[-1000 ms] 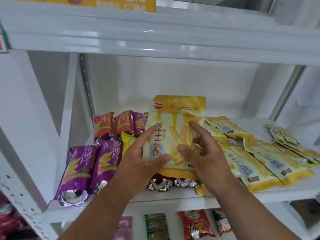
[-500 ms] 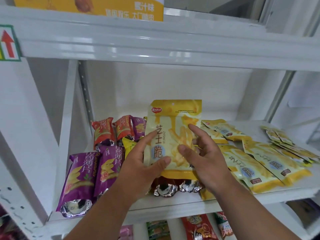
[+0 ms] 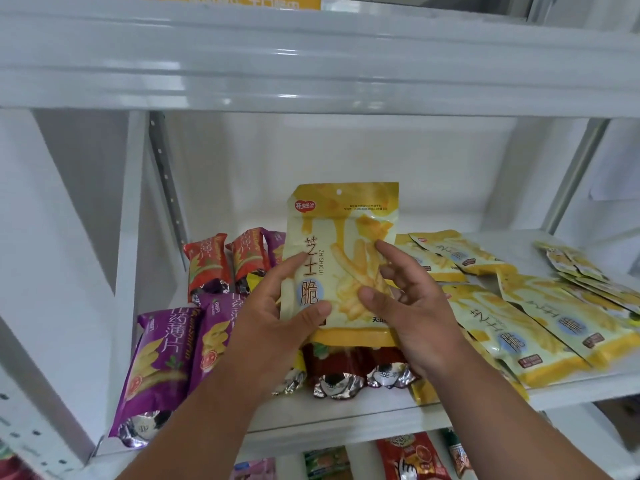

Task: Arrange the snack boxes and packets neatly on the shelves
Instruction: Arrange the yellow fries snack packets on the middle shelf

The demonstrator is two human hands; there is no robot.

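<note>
- Little has moved since earlier: yellow packet (image 3: 341, 258) stays upright above the shelf (image 3: 346, 414).
- Left hand (image 3: 273, 323) pinches its left edge.
- Right hand (image 3: 408, 317) grips its right side, thumb in front.

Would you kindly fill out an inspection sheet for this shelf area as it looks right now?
Surface: white shelf, metal, mostly covered with packets.
Job's things: upright yellow packet held above the shelf; more yellow packets lying flat and overlapping at right; purple packets front left; red packets behind them.
Clutter: foil-ended red packets lying under the held one.
Hands: left hand and right hand both grip the upright yellow packet, thumbs on its front.
Cables: nothing seen.
Surroundings: upper shelf overhead; lower shelf packets partly visible below.
</note>
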